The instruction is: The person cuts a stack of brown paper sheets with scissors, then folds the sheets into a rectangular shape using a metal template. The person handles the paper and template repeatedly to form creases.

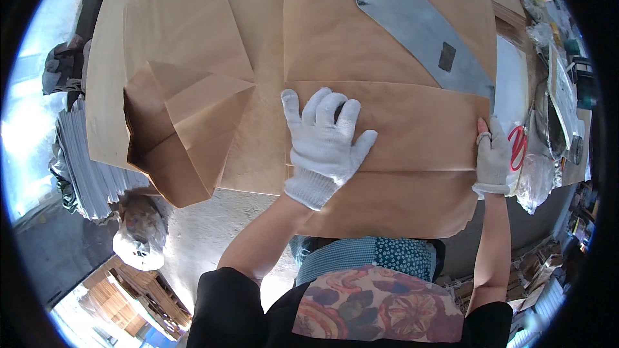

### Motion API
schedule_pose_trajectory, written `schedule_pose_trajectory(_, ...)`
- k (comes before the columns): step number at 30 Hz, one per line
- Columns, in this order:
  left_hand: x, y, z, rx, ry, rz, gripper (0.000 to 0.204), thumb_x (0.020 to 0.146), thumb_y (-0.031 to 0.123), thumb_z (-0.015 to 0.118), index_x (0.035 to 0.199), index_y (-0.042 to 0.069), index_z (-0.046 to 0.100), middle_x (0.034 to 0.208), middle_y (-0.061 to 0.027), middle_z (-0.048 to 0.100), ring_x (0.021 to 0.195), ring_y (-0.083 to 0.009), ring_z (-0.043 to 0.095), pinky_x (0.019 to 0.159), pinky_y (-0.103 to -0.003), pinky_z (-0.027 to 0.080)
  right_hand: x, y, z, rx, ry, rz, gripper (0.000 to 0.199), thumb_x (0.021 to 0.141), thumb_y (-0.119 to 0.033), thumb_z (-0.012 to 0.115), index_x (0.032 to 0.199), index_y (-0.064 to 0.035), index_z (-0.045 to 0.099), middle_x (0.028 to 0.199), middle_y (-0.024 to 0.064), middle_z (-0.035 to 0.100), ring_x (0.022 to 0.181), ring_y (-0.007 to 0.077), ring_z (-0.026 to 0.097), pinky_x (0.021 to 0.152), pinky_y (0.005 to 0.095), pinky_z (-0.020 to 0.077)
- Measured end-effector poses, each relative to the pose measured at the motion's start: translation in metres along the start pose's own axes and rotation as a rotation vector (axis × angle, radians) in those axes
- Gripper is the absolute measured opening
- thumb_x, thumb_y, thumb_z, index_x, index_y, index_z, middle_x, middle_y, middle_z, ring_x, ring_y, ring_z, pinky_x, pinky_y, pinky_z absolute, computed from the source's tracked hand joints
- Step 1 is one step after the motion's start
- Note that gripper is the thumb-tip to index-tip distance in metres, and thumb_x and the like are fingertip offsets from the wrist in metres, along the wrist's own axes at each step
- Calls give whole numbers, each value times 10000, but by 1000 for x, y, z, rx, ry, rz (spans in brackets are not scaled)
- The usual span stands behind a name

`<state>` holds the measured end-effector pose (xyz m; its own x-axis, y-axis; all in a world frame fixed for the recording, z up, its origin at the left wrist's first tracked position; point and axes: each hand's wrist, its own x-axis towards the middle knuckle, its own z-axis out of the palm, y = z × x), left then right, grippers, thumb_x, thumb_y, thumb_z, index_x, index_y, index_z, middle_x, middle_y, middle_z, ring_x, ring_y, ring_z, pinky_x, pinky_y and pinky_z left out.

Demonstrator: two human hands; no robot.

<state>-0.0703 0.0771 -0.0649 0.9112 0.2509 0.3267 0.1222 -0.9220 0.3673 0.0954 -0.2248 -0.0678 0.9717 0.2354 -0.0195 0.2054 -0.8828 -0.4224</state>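
1. The left hand (324,142), in a white knit glove, lies flat on the folded brown paper (387,154) near the middle of the bench (213,225), its fingers (322,106) released and spread, gripping nothing.
2. The right hand (492,154), also gloved (one fingertip pokes bare through the glove), sits at the paper's right edge; its fingers are curled against that edge, though I cannot tell whether they actually pinch the sheet.
3. The folded paper lies across the near part of the bench, its fold line running left to right between the two hands, and its lower edge overhangs the near edge of the bench.
4. More brown paper (187,109) lies crumpled and folded toward the left edge.
5. A grey curved template (419,29) rests on the paper toward the far right corner.
6. Red-handled scissors (518,145) lie just beside the right hand, at the right edge of the bench.
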Motion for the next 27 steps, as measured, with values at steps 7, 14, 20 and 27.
schedule_pose_trajectory(7,28,14,4,145,-137,-100,326,822,268,797,1041,95,631,1157,-115,599,1142,-355,549,1058,-604,367,-28,-145,53,-148,240,-687,520,833,-150,765,1332,-114,623,1313,96,626,1333,350,548,1151,485,425)
schedule_pose_trajectory(14,23,-22,-4,-18,168,82,170,809,95,744,938,90,634,952,-91,604,895,-359,582,836,-516,465,-1,-73,26,-38,285,-531,448,809,-125,758,1240,-85,645,1318,131,619,1320,359,547,1118,501,427)
schedule_pose_trajectory(20,39,-10,-4,-16,190,304,368,854,78,684,1222,73,683,1129,-121,674,1066,-352,611,957,-513,466,13,-3,-4,-129,388,-555,399,812,-147,763,1190,-83,654,1347,145,607,1324,379,546,1083,506,451)
schedule_pose_trajectory(27,48,61,-74,-71,-22,298,398,847,77,704,1244,88,686,1161,-73,675,1079,-320,611,970,-488,433,-14,-78,-77,23,385,-649,170,795,-182,795,942,-127,732,1270,76,668,1296,351,581,1064,487,481)
